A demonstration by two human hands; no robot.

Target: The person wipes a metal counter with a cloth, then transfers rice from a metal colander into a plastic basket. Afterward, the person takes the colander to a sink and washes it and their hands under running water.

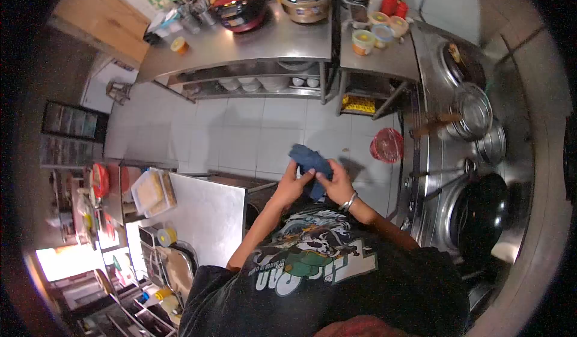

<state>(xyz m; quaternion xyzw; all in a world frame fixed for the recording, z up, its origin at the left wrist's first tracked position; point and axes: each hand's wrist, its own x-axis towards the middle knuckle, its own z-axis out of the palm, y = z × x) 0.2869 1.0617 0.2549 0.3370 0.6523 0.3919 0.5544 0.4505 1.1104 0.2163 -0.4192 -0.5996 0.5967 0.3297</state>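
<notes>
A crumpled dark blue cloth (312, 160) is held up in front of the black printed shirt, above the tiled floor. My left hand (292, 184) grips its left side, with the thumb pressed onto the fabric. On the right side, my right hand (338, 184) has its fingers and thumb closed on the same cloth. A silver bracelet (348, 202) sits on the right wrist. Part of the cloth hangs down between the two hands. Fingertips behind the fabric are hidden.
Ahead stands a steel table (258, 45) with two rice cookers. Stoves with a large black wok (478, 214) line the right. A red basin (386, 145) rests on the floor. At left, a steel counter (219, 217) holds a food container (153, 193).
</notes>
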